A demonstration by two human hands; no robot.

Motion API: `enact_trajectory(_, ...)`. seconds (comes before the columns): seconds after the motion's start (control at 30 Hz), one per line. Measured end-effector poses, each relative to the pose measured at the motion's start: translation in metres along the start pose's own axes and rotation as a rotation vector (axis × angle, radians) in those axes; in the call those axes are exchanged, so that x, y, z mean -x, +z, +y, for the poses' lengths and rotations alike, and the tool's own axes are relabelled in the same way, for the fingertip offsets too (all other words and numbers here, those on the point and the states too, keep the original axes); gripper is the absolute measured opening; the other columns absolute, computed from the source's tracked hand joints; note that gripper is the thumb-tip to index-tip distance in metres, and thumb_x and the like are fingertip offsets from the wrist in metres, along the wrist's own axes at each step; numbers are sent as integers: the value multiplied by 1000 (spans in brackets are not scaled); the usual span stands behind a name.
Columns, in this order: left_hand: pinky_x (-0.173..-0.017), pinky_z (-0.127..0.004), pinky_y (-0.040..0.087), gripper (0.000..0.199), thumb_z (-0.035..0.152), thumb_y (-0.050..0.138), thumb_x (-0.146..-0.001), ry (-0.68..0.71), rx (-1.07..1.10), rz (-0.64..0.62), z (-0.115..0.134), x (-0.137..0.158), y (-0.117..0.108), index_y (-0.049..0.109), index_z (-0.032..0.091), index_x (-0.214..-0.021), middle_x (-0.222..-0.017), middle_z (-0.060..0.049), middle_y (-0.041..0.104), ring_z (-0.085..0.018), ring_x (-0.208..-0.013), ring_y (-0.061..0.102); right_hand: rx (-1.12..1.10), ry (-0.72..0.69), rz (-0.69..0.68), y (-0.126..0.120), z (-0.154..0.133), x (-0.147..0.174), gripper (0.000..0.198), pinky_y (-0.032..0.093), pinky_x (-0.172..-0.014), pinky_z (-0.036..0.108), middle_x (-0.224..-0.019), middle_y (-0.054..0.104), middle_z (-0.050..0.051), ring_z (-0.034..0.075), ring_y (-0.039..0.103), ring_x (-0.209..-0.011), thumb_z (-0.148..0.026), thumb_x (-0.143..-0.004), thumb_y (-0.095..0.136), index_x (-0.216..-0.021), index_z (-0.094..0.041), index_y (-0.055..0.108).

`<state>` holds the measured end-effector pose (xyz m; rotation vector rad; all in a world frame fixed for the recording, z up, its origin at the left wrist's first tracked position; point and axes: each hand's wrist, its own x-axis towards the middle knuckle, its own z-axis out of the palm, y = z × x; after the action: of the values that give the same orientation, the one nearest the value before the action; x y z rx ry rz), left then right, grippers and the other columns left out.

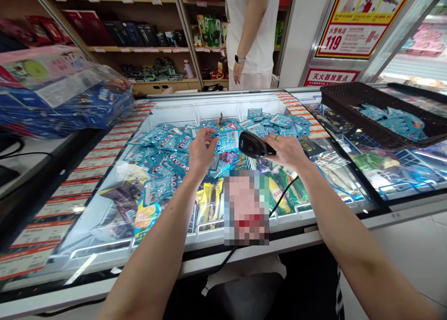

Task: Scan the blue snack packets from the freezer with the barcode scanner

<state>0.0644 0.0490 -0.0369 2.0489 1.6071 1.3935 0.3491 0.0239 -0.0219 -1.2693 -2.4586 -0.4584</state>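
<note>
My right hand (289,150) is closed around the handle of a black barcode scanner (252,145), whose head points left. Between thumb and fingers of my left hand (203,148) is the edge of a small light-blue packet (228,141), its printed barcode side facing up. The scanner's head is close beside this packet. Many similar blue packets (167,140) lie loose on the glass top of a freezer (104,217), left of and behind my hands. More blue packets (281,120) are spread behind the scanner. A black cable (284,194) runs down from the scanner toward me.
A dark brown basket (377,129) with blue packets stands at the right. Plastic-wrapped boxes (63,94) are stacked at the left. Price labels (80,175) line the glass. Behind the freezer stands a person in white (253,36), before stocked shelves (139,50).
</note>
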Motion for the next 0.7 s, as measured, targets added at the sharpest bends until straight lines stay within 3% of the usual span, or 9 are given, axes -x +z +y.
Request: enact_trajectory(0.7, -72, -28, 45, 24, 29, 49, -88, 81, -121, 64, 4, 3, -3, 55, 21, -110, -89, -3, 66, -16, -79, 62, -21, -43, 26, -5, -5, 0, 34, 33, -63, 29, -104, 65, 7, 20, 60, -85, -37, -87, 54, -116, -20, 57)
